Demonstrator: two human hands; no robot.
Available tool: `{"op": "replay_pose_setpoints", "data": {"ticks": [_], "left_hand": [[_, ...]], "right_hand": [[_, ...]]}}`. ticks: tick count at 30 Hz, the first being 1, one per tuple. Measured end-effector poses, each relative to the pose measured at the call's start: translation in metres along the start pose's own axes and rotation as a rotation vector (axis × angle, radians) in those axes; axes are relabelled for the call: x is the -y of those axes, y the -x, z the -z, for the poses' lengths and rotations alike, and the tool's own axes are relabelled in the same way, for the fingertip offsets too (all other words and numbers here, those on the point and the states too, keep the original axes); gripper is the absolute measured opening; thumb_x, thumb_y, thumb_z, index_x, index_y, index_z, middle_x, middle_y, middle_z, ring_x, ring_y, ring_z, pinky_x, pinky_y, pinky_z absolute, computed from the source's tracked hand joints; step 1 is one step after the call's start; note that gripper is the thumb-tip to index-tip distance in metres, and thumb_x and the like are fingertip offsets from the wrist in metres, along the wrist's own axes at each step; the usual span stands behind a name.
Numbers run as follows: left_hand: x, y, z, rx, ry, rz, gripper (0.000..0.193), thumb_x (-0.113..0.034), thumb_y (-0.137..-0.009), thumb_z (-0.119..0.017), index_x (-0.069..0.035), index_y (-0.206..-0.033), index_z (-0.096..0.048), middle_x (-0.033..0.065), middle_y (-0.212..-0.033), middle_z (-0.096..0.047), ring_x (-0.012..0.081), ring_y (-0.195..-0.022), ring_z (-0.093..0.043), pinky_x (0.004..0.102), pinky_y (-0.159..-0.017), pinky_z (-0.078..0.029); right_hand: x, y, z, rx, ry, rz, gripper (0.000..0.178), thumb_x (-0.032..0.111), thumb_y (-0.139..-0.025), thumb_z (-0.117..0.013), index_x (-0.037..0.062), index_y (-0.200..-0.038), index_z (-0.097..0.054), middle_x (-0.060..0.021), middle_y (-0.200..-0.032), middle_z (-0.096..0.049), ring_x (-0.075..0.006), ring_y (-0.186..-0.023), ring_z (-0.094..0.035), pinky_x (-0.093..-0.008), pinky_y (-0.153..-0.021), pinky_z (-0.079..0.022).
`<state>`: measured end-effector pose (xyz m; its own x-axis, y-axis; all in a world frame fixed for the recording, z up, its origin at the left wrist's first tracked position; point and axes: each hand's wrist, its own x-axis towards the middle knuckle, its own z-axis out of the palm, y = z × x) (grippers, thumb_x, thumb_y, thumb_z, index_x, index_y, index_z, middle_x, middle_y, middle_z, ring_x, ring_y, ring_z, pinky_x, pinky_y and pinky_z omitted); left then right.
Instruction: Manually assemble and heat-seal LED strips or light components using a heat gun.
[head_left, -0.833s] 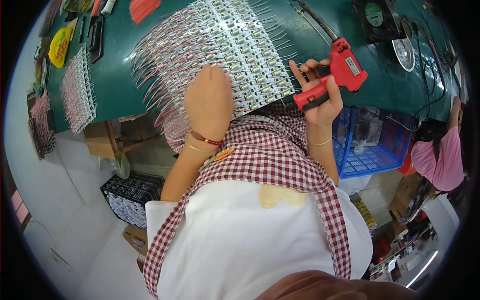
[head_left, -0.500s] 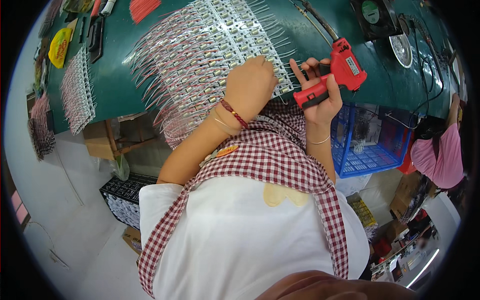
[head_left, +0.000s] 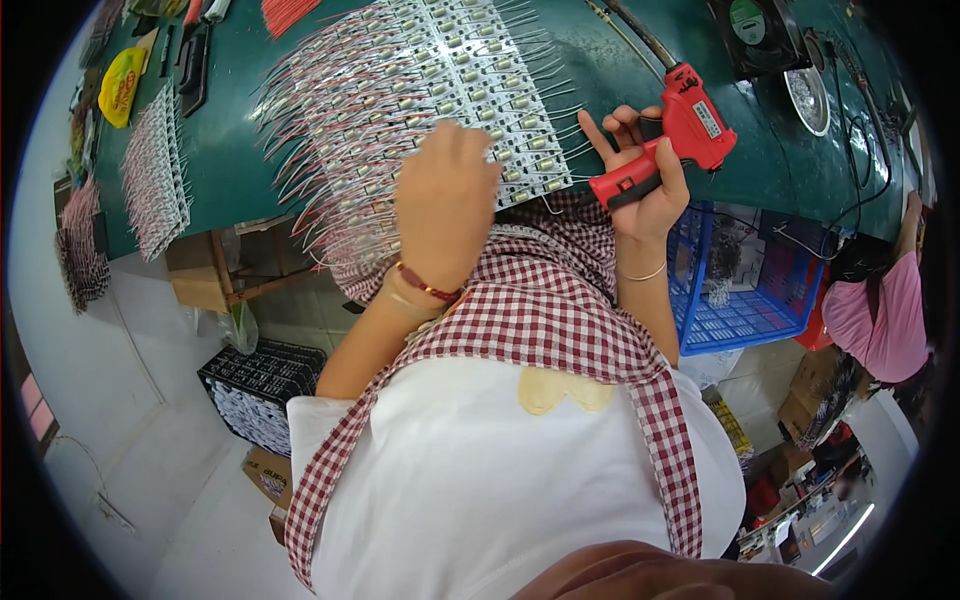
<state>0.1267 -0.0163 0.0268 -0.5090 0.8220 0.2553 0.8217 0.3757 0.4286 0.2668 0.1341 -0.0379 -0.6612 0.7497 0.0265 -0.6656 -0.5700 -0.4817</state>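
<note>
Electronics assembly workshop: the green desk before me carries wired circuit boards, bundled red wires and a black fan; a red soldering gun is held near its edge; a blue crate stands below.

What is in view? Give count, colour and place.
Wired board array: one, white, centre
Soldering gun: one, red, beside array
Small board array: one, white, left
Wire bundle: one, red, top
Packet: one, yellow, upper left
Boxy device: one, black, upper right
Dish: one, silver, upper right
Crate: one, blue, right
Basket: one, black, left
Cardboard boxes: several, brown, both sides
Table: one, green, top
Co-worker: one, pink, right edge
Apron: one, checked maroon, centre
Left hand: one, over array
Right hand: one, holding gun
</note>
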Motion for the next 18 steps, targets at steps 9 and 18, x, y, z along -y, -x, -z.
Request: {"op": "replay_pose_setpoints", "data": {"ticks": [9,18], "left_hand": [[-0.002,0.002,-0.018,0.1,0.176,-0.058,0.015,-0.011,-0.076,-0.069,-0.006,-0.074,-0.054,0.0089,-0.072,-0.051,0.0284,-0.07,-0.052,0.0389,-0.062,-0.042],[0.011,0.027,0.002,-0.021,-0.097,0.028,0.016,-0.009,-0.073,-0.07,-0.008,-0.081,-0.055,0.0082,-0.078,-0.051,0.0283,-0.073,-0.052,0.0391,-0.064,-0.04]], "right_hand": [[-0.001,0.001,0.0,-0.001,-0.005,0.018,0.029,0.019,-0.092,-0.052,0.0043,-0.117,-0.048,-0.0195,-0.11,-0.056,-0.0282,-0.106,-0.055,-0.0581,-0.108,-0.028],[-0.002,-0.003,0.001,0.015,0.004,-0.012,0.029,0.019,-0.092,-0.052,0.0043,-0.117,-0.049,-0.0204,-0.11,-0.056,-0.0286,-0.105,-0.056,-0.0586,-0.107,-0.03]]}}
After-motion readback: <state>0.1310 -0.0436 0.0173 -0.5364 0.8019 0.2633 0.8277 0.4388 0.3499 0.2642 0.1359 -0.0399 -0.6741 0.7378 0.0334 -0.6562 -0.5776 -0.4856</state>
